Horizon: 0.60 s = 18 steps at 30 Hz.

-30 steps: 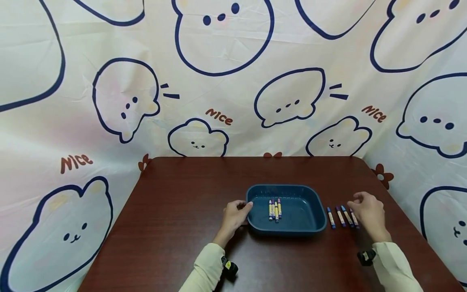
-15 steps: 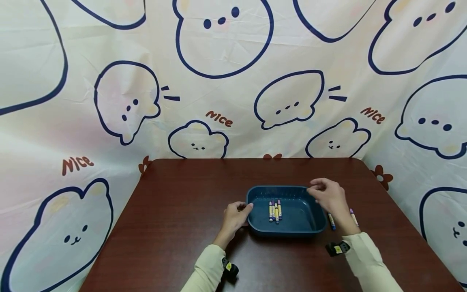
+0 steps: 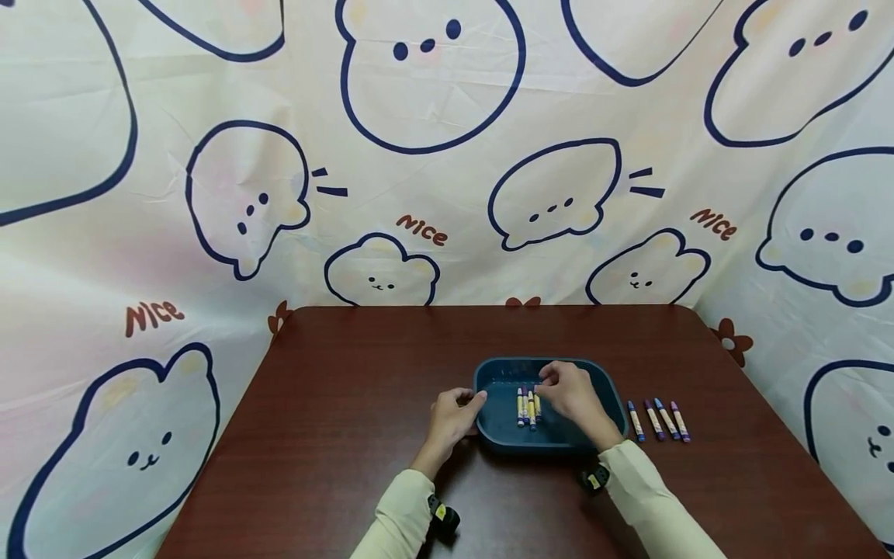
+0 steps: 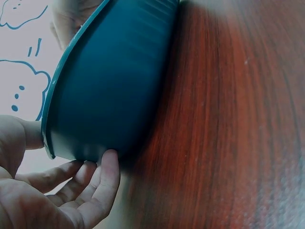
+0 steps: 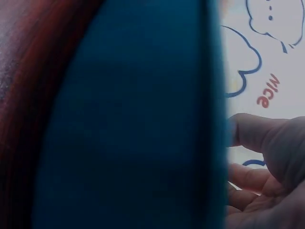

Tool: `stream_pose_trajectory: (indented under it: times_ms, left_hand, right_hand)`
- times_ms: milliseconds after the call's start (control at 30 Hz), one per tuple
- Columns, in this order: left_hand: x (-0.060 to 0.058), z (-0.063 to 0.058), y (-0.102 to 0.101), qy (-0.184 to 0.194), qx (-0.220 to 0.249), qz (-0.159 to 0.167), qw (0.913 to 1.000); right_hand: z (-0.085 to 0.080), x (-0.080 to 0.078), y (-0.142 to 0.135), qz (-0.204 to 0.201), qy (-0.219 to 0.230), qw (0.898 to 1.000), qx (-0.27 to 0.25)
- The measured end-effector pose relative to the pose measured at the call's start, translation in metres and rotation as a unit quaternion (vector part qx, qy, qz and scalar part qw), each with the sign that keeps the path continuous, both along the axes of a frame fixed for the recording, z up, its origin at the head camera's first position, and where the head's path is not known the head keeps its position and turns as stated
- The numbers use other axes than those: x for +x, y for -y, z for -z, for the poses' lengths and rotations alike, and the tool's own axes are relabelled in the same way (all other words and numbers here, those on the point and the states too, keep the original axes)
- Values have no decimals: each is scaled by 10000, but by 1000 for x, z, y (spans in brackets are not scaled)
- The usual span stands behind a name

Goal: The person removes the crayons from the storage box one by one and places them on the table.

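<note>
In the head view, a dark blue rectangular tray (image 3: pixel 503 439) stands on the table with several crayons (image 3: pixel 525 407) side by side in its left half. My left hand (image 3: pixel 450 423) holds the tray's left end, thumb at the rim and fingers against the outer wall, as the left wrist view shows. My right hand (image 3: pixel 571 396) is over the tray, fingertips at the upper end of the rightmost crayon (image 3: pixel 538 408) there. Whether they pinch it is hidden; the tray wall covers the fingertips in the right wrist view. Several more crayons (image 3: pixel 656 421) lie in a row right of the tray.
The brown wooden table (image 3: pixel 349 373) carries the tray and the crayon row. A pale curtain (image 3: pixel 461 186) printed with cartoon animals hangs behind it and along both sides.
My right hand has moved left from the crayon row, across the tray's right rim, to the crayons inside. My left hand stays at the tray's end.
</note>
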State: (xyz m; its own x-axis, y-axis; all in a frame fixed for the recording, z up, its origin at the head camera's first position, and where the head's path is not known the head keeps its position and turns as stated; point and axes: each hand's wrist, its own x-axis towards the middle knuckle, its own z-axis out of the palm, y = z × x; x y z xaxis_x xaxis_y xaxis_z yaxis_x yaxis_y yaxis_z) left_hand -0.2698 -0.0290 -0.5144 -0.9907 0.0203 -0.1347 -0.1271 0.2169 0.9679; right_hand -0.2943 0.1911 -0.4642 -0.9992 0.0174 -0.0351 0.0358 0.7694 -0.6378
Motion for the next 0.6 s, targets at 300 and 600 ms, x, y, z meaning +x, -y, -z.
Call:
stream_pose_trajectory:
  times_ms: [300, 600]
  left_hand:
    - [-2, 2, -3, -29, 5, 5, 10000]
    - [-2, 1, -2, -99, -67, 26, 9999]
  right_hand:
    - [12, -3, 5, -71, 300, 9988, 394]
    - [26, -4, 10, -145, 523, 9975, 456]
